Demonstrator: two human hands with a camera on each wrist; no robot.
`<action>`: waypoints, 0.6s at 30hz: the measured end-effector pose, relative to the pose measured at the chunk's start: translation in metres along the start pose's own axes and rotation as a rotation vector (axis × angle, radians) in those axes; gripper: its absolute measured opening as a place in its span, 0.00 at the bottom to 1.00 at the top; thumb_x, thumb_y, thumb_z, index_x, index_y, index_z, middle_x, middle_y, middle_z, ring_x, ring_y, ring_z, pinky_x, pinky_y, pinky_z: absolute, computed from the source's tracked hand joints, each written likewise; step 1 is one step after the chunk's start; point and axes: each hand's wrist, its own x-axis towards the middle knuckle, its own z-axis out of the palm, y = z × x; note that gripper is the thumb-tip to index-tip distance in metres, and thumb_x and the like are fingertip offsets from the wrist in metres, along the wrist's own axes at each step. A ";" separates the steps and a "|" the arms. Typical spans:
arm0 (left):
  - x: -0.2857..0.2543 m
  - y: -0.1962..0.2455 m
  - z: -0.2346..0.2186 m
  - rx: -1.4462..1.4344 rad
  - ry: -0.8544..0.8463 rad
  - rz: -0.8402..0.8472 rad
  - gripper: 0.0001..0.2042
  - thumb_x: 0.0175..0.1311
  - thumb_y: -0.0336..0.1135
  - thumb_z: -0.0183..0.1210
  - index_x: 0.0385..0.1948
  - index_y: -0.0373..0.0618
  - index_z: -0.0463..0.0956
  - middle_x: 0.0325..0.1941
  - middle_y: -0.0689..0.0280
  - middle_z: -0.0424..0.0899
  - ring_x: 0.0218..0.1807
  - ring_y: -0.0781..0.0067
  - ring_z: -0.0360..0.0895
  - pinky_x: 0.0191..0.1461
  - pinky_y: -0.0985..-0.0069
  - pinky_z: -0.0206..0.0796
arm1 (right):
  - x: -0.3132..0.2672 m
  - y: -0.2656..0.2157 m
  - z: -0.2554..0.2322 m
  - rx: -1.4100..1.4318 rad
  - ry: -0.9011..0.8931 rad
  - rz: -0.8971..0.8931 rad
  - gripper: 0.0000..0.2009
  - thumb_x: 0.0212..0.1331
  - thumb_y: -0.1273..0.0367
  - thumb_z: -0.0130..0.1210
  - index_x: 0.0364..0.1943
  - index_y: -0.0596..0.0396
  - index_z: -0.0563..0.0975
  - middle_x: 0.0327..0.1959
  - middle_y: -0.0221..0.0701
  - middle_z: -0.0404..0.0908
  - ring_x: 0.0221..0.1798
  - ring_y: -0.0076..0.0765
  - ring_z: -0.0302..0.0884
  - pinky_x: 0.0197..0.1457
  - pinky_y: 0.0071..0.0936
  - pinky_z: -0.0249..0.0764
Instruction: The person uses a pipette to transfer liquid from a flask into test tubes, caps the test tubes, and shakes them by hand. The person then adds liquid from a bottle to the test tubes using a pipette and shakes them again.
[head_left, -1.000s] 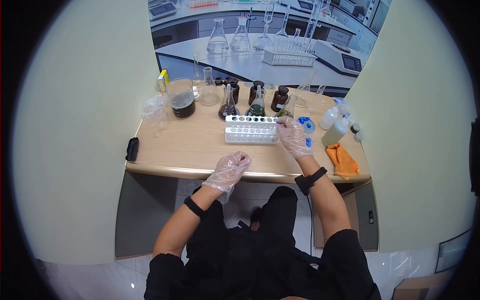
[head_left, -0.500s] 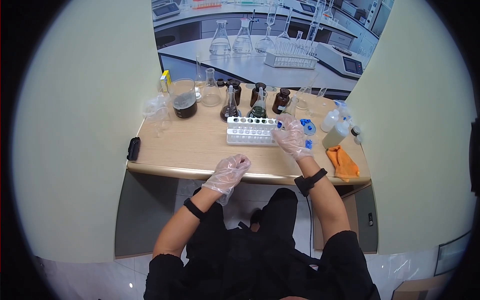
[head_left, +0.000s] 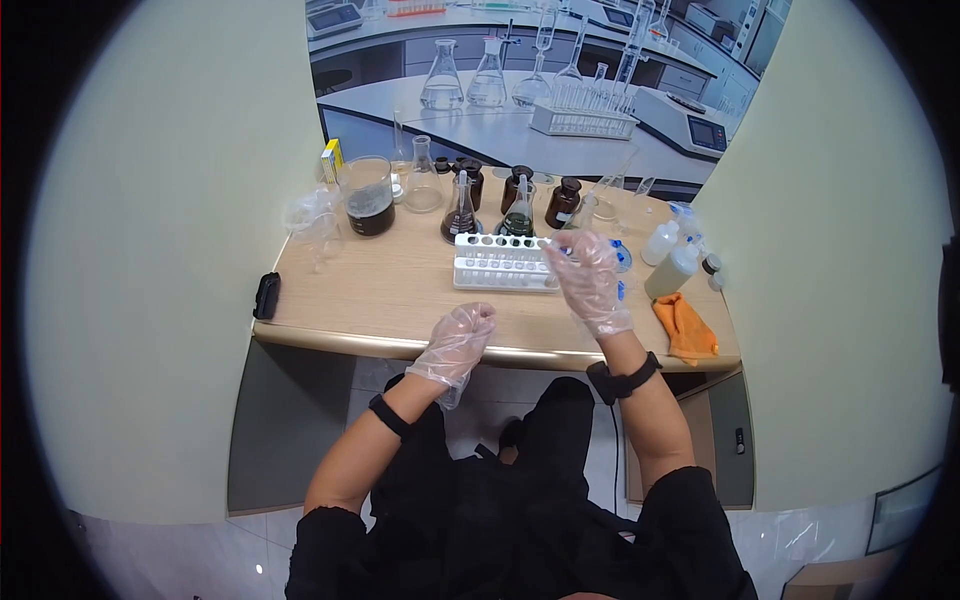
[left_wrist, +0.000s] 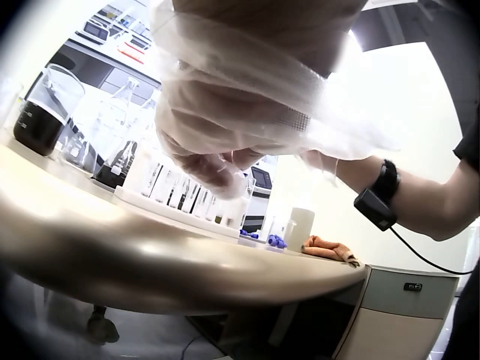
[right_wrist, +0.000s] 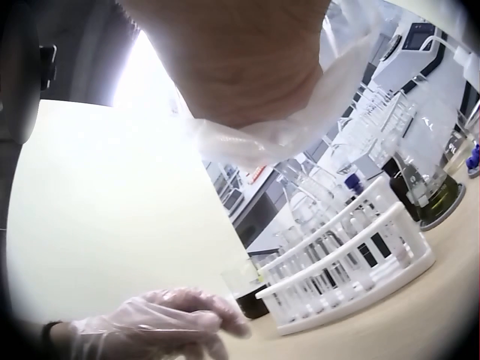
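The white rack (head_left: 505,285) of test tubes stands mid-table. My gloved right hand (head_left: 588,280) is over its right end, fingertips bent in at the top row. A blue stopper (right_wrist: 352,181) shows on the rack's top edge in the right wrist view. In that view the wrist and glove cuff hide the right fingers, and I cannot tell if they pinch anything. My gloved left hand (head_left: 455,340) hovers loosely curled near the table's front edge, holding nothing. Blue stoppers (left_wrist: 276,241) lie to the right of the rack in the left wrist view.
Behind the rack stand flasks with dark (head_left: 460,222) and green liquid (head_left: 516,225), and brown bottles (head_left: 564,203). A beaker of dark liquid (head_left: 370,218) is at left. White plastic bottles (head_left: 672,270) and an orange cloth (head_left: 686,328) lie right. A black object (head_left: 267,297) sits at the left edge.
My right hand has shifted slightly right and toward me, and its fingers are more bent. The blue spot seen at its fingertips is now hidden in the head view. My left hand barely moved.
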 end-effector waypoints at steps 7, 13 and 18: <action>0.024 0.014 0.018 -0.301 0.092 0.069 0.15 0.70 0.33 0.64 0.55 0.41 0.81 0.41 0.62 0.87 0.38 0.71 0.81 0.44 0.72 0.74 | -0.040 -0.010 0.028 0.567 -0.576 0.378 0.08 0.67 0.68 0.65 0.42 0.59 0.83 0.30 0.29 0.84 0.34 0.21 0.78 0.39 0.27 0.76; 0.028 -0.008 0.030 -0.153 -0.046 0.017 0.12 0.70 0.29 0.59 0.53 0.41 0.81 0.39 0.59 0.86 0.39 0.64 0.81 0.46 0.69 0.73 | -0.024 -0.025 0.023 0.542 -0.757 0.457 0.08 0.67 0.69 0.63 0.43 0.60 0.84 0.34 0.29 0.87 0.37 0.20 0.80 0.43 0.24 0.79; 0.028 -0.007 0.025 -0.168 -0.054 -0.035 0.06 0.71 0.30 0.56 0.44 0.41 0.79 0.35 0.57 0.84 0.38 0.59 0.81 0.45 0.65 0.71 | 0.030 0.004 0.032 0.271 -0.532 0.396 0.11 0.66 0.64 0.58 0.42 0.56 0.86 0.37 0.43 0.89 0.35 0.44 0.87 0.42 0.36 0.81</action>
